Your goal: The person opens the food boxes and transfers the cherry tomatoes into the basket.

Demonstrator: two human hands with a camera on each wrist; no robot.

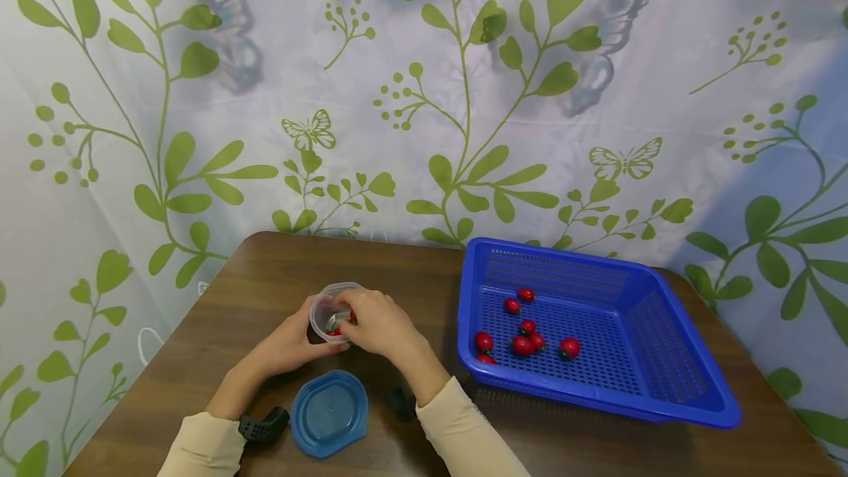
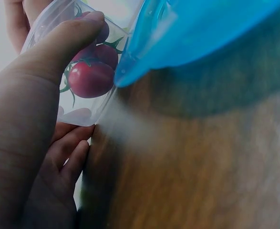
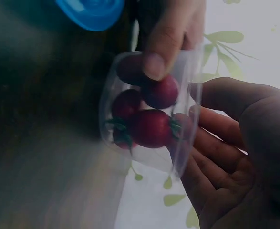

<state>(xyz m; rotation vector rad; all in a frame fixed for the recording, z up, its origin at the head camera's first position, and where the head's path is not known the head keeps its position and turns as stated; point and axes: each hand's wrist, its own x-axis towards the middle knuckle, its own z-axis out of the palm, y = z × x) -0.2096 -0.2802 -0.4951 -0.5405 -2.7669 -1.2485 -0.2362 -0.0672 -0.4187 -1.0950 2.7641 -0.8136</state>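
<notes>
My left hand (image 1: pixel 291 344) grips a clear plastic cup (image 1: pixel 324 308) from its side, thumb along the wall. Inside the cup, several cherry tomatoes (image 2: pixel 91 78) with green stems show through the wall. At the mouth is my right hand (image 1: pixel 380 326), its fingertips reaching in over the rim. A red cherry tomato (image 1: pixel 353 316) shows between its thumb and forefinger. The right wrist view has the right fingers (image 3: pixel 221 138) curled at the rim, close to the tomatoes. A translucent blue lid (image 1: pixel 329 414) lies on the table just in front of the cup.
A blue plastic basket (image 1: pixel 596 396) stands on the right of the wooden table (image 1: pixel 397 263), with several loose cherry tomatoes (image 1: pixel 523 346) on its left side. Behind the table hangs a curtain (image 1: pixel 424 109) printed with leaves and butterflies.
</notes>
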